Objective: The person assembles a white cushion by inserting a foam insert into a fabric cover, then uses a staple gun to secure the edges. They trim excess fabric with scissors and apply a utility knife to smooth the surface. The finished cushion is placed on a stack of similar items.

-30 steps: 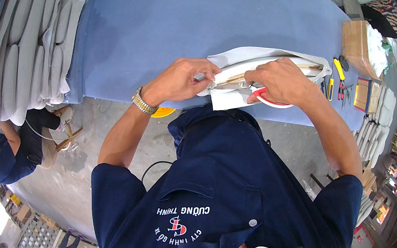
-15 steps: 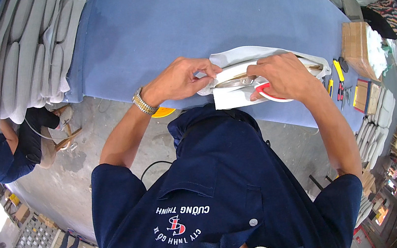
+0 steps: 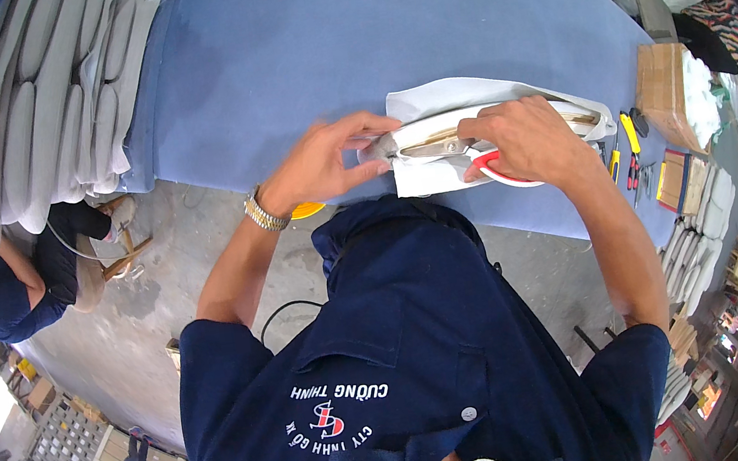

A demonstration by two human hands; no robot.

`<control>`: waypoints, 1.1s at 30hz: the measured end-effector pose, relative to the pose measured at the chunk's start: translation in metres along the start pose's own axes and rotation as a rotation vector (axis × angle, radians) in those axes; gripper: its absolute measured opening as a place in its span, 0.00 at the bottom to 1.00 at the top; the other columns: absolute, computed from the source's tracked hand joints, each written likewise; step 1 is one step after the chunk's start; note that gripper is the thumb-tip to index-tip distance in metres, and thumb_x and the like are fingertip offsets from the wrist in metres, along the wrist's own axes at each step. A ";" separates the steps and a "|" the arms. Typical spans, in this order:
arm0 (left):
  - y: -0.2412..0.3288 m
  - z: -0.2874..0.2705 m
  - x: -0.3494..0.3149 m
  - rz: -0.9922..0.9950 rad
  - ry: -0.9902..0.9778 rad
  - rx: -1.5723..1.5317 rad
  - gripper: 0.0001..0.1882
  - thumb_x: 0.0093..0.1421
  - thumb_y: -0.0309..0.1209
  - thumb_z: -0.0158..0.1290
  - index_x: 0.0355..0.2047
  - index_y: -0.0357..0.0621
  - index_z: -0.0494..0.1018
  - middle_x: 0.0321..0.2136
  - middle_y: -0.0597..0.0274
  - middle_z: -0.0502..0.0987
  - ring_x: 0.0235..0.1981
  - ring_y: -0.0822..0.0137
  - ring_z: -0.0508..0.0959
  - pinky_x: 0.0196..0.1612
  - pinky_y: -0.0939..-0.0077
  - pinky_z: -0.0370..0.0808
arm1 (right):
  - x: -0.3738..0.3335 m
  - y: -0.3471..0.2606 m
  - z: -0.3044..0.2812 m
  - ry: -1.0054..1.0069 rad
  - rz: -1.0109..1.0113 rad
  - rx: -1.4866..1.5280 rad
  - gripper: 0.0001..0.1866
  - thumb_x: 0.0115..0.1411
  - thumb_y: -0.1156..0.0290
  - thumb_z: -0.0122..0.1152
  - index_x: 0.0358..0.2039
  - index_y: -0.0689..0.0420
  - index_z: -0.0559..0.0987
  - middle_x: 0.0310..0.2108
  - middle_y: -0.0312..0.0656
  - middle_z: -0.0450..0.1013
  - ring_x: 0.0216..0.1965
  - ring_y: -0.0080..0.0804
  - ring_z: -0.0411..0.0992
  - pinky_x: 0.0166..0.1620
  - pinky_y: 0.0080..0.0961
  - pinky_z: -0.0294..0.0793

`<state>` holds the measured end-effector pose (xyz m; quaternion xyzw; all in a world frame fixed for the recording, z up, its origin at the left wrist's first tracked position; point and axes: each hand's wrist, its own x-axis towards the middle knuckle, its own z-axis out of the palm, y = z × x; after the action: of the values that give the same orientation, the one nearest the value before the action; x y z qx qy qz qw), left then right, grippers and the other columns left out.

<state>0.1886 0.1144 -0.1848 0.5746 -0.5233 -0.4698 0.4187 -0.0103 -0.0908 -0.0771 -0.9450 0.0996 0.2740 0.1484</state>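
At the near edge of a blue-covered table [image 3: 273, 49] lies a long, narrow padded piece [image 3: 431, 137] in pale grey-white fabric. A loose fabric flap [image 3: 423, 180] hangs on its near side, and more fabric stands up along its far side. Over the piece, my right hand [image 3: 524, 140] is closed on scissors [image 3: 502, 172] with red and white handles, their metal blades pointing left. My left hand [image 3: 333, 159] is at the left end of the piece, thumb and forefinger spread on either side of its tip. Whether those fingertips touch it is hard to tell.
Grey padded pieces [image 3: 51, 113] are stacked at the far left. On the right lie a yellow cutter [image 3: 630, 132], small tools and a cardboard box [image 3: 661, 93] with white filling. Another person [image 3: 12, 284] sits at the left below the stack.
My left fingers have parted from a pinch at the piece's left end, and the left hand has shifted slightly left. My right hand and the scissors have hardly moved.
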 end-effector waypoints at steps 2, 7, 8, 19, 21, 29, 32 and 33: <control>-0.006 0.010 -0.009 -0.018 0.049 0.042 0.32 0.60 0.28 0.64 0.65 0.45 0.71 0.63 0.54 0.75 0.62 0.55 0.77 0.64 0.58 0.75 | -0.001 0.002 0.001 0.022 -0.006 0.009 0.24 0.54 0.48 0.72 0.45 0.50 0.85 0.34 0.45 0.83 0.39 0.48 0.82 0.42 0.45 0.78; -0.014 0.037 -0.025 -0.055 0.200 0.062 0.35 0.59 0.27 0.65 0.68 0.46 0.68 0.65 0.51 0.73 0.65 0.51 0.74 0.67 0.61 0.71 | -0.012 0.003 0.002 0.077 0.006 0.036 0.25 0.51 0.47 0.73 0.45 0.49 0.85 0.35 0.43 0.82 0.40 0.47 0.81 0.42 0.45 0.78; -0.015 0.043 -0.026 -0.064 0.225 0.062 0.35 0.59 0.27 0.65 0.68 0.46 0.68 0.65 0.51 0.73 0.65 0.50 0.73 0.67 0.62 0.70 | -0.022 0.007 0.004 0.112 0.025 0.051 0.25 0.51 0.47 0.74 0.44 0.49 0.85 0.34 0.43 0.82 0.40 0.46 0.81 0.42 0.45 0.78; -0.042 0.071 -0.026 0.003 0.449 0.082 0.27 0.64 0.21 0.57 0.64 0.39 0.72 0.64 0.47 0.74 0.66 0.53 0.73 0.68 0.61 0.67 | -0.163 0.091 0.171 1.316 0.613 0.959 0.30 0.51 0.65 0.83 0.53 0.58 0.82 0.37 0.35 0.80 0.35 0.18 0.73 0.41 0.19 0.75; -0.047 0.073 -0.027 -0.038 0.470 0.032 0.27 0.64 0.21 0.56 0.64 0.39 0.72 0.64 0.48 0.73 0.67 0.54 0.71 0.69 0.61 0.66 | -0.182 0.102 0.225 1.278 0.907 0.790 0.29 0.53 0.62 0.81 0.53 0.58 0.82 0.40 0.42 0.82 0.37 0.26 0.77 0.43 0.23 0.76; -0.059 0.108 -0.041 0.025 0.556 -0.299 0.25 0.71 0.26 0.51 0.68 0.40 0.66 0.71 0.52 0.63 0.71 0.57 0.65 0.73 0.60 0.62 | -0.256 0.125 0.373 1.040 1.359 0.632 0.26 0.56 0.64 0.72 0.55 0.54 0.80 0.47 0.53 0.81 0.49 0.55 0.80 0.52 0.42 0.78; -0.041 0.146 -0.035 -0.015 0.787 -0.587 0.31 0.75 0.35 0.48 0.74 0.42 0.54 0.75 0.58 0.55 0.71 0.61 0.64 0.72 0.61 0.64 | -0.280 0.170 0.369 0.973 1.272 0.653 0.28 0.56 0.66 0.69 0.59 0.52 0.77 0.47 0.53 0.81 0.49 0.56 0.79 0.52 0.43 0.77; -0.040 0.154 -0.036 -0.011 0.823 -0.589 0.31 0.75 0.35 0.48 0.74 0.43 0.54 0.75 0.58 0.55 0.71 0.60 0.64 0.72 0.61 0.64 | -0.285 0.186 0.367 0.970 1.219 0.635 0.28 0.56 0.66 0.69 0.59 0.52 0.76 0.47 0.53 0.81 0.49 0.57 0.79 0.52 0.44 0.77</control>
<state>0.0462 0.1561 -0.2519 0.5724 -0.1571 -0.3342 0.7321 -0.4766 -0.1115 -0.2589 -0.6521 0.7176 -0.1716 0.1741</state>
